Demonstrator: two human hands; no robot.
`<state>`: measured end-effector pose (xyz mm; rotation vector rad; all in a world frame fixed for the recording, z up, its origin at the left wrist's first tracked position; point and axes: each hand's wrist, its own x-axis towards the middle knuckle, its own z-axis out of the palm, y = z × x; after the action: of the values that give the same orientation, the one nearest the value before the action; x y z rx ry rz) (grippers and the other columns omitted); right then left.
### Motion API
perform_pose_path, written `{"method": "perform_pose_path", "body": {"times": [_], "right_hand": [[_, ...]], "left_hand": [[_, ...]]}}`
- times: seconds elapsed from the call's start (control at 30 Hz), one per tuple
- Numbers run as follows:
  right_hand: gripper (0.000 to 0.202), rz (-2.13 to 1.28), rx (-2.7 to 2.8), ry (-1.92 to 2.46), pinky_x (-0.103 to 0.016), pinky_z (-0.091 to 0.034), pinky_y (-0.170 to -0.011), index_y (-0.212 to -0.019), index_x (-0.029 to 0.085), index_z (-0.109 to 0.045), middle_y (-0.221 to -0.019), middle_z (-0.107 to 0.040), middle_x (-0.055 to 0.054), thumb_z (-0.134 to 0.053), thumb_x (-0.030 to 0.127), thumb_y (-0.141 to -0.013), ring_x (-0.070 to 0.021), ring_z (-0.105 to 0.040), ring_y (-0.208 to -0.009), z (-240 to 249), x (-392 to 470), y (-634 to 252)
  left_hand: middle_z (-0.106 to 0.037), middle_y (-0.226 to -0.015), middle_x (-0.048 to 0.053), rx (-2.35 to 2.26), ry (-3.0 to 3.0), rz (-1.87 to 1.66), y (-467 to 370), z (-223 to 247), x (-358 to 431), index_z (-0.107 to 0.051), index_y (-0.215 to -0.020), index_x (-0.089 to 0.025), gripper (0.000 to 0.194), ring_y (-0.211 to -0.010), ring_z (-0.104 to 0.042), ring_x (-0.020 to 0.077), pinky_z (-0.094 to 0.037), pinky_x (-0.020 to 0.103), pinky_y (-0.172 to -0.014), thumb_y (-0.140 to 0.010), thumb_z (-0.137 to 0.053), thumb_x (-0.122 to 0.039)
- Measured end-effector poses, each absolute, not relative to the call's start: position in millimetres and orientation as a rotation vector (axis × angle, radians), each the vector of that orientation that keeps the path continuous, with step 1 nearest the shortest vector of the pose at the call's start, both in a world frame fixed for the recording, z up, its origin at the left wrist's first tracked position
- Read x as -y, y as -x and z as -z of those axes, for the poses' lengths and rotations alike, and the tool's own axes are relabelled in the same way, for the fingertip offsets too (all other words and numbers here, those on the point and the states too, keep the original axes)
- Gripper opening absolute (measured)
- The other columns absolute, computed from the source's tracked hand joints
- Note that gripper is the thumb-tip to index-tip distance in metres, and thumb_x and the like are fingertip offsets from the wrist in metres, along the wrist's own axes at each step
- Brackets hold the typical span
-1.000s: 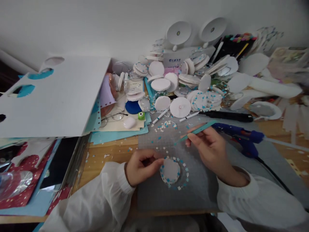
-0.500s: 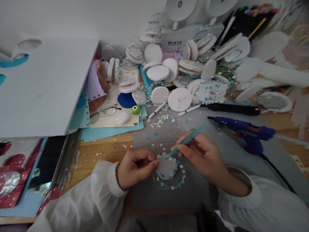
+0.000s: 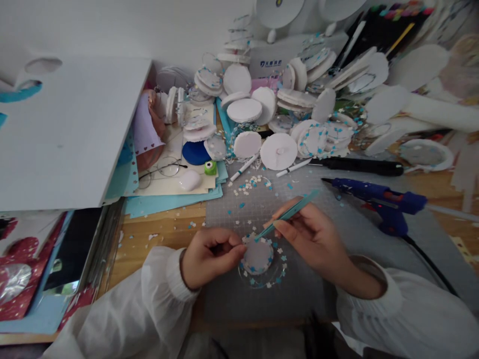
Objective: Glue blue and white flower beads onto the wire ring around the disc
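My left hand [image 3: 212, 258] is closed in a pinch at the left edge of a small round white disc [image 3: 258, 258]. Blue and white paper flowers dot the disc's rim. A clear ring [image 3: 268, 285] with more of these tiny flowers loops around and below it. My right hand [image 3: 314, 233] grips teal tweezers [image 3: 290, 213], their tips pointing down and left at the disc's upper rim. Whether a flower sits between the tips is too small to tell. Loose blue and white flowers [image 3: 252, 185] lie on the grey cutting mat [image 3: 239, 304] beyond my hands.
A blue glue gun [image 3: 377, 195] with its cord lies on the right, below a black-handled tool [image 3: 361, 166]. Many white discs [image 3: 279, 151] crowd the back. Left are glasses [image 3: 168, 167], a green punch [image 3: 210, 168], paper sheets and a large white board [image 3: 75, 134].
The tweezer tips have shifted slightly up and left along the disc's upper rim. My left hand keeps its pinch and the disc has barely moved.
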<state>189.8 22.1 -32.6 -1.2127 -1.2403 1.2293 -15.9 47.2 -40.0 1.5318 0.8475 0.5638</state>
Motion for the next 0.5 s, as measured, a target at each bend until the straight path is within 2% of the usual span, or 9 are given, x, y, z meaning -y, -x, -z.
{"method": "perform_pose_path", "body": {"times": [0.5], "right_hand": [[0.006,-1.150,1.316,1.178,-0.022,-0.052,-0.063,-0.088,0.025,-0.056,-0.080,-0.061,0.001,-0.058,0.021,-0.084,-0.0110,-0.060,-0.070,33.6,-21.3,-189.0]], "left_hand": [[-0.038,-0.047,-0.004,-0.847,-1.550,-0.574,14.9,39.5,-48.4,-0.054,-0.060,-0.012,0.025,-0.042,-0.030,0.0050,-0.023,0.017,-0.037,-0.082,-0.057,-0.023]]}}
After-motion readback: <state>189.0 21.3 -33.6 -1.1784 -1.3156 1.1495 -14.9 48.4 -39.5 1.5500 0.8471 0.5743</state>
